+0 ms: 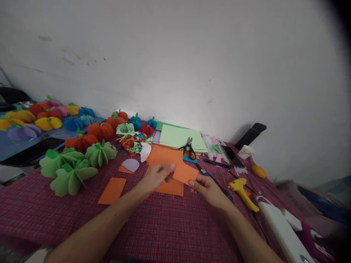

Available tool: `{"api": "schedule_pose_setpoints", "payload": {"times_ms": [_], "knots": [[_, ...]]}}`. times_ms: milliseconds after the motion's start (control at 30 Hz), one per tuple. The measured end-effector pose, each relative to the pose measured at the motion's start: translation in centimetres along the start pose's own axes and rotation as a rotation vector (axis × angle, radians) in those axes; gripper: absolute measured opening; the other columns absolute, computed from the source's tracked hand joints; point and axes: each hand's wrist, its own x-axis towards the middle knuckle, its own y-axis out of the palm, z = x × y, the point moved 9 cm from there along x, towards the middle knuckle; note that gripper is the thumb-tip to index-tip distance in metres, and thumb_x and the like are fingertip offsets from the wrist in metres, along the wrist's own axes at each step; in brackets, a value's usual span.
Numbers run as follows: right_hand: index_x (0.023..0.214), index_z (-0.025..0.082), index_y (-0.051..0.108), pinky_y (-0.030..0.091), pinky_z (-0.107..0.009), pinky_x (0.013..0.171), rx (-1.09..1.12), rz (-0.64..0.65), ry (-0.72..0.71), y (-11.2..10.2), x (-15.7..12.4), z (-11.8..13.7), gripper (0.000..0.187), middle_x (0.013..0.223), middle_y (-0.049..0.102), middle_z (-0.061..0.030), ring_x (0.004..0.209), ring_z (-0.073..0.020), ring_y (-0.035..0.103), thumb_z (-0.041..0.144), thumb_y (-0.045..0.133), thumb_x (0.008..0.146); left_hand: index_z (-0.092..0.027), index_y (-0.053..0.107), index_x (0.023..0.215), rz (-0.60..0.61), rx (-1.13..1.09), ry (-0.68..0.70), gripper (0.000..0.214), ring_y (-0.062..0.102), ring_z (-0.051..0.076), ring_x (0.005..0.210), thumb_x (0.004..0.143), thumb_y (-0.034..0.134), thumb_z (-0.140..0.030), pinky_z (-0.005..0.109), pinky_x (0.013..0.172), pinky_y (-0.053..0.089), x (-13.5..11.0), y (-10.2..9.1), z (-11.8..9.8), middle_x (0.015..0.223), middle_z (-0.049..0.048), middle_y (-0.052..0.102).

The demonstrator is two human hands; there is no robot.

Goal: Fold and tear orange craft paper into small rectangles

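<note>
A small piece of orange paper (pixel 185 174) is held up over the middle of the table. My right hand (pixel 210 188) pinches its lower right corner between thumb and fingers. At its left edge is my left hand (pixel 158 177), slightly blurred, with the thumb and curled fingers closed at the paper. Beneath them lie larger orange sheets (pixel 171 189). Another orange rectangle (pixel 112 190) rests to the left, near a lilac paper half-round (pixel 130 165). Black-handled scissors (pixel 188 148) lie just beyond my hands, on a stack of pale green paper (pixel 178 136).
Several green paper pumpkins (pixel 71 179) and red-orange ones (pixel 82 141) stand at left. Paper scraps (pixel 133 141) are heaped behind. To the right are a yellow glue gun (pixel 242 191), a blue-black cutter (pixel 219 184), a pen (pixel 216 163), a paper cup (pixel 246 151) and a white device (pixel 282 230).
</note>
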Motion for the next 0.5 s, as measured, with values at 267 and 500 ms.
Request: {"api": "schedule_pose_setpoints", "payload": {"times_ms": [267,500], "knots": [[0.075,0.015,0.06,0.037,-0.022,0.058,-0.003,0.1,-0.08,2.6,-0.3,1.6,0.023,0.067,0.055,0.0001,0.062,-0.0116,0.048,0.034,0.047,0.078,-0.01,0.058,0.068,0.246,-0.028,-0.012,0.025,0.046,0.01,0.057,0.07,0.054,-0.035,0.02,0.054,0.035,-0.6,4.0,2.0,0.063,0.0008,0.056],[0.076,0.016,0.06,0.036,-0.021,0.054,-0.068,0.047,-0.074,2.1,-0.7,1.1,0.02,0.065,0.055,0.0016,0.058,-0.0103,0.047,0.032,0.048,0.077,-0.011,0.059,0.062,0.231,0.106,-0.049,0.029,0.047,0.011,0.054,0.069,0.053,-0.039,0.02,0.049,0.034,-0.6,3.3,1.7,0.06,0.0017,0.058]]}}
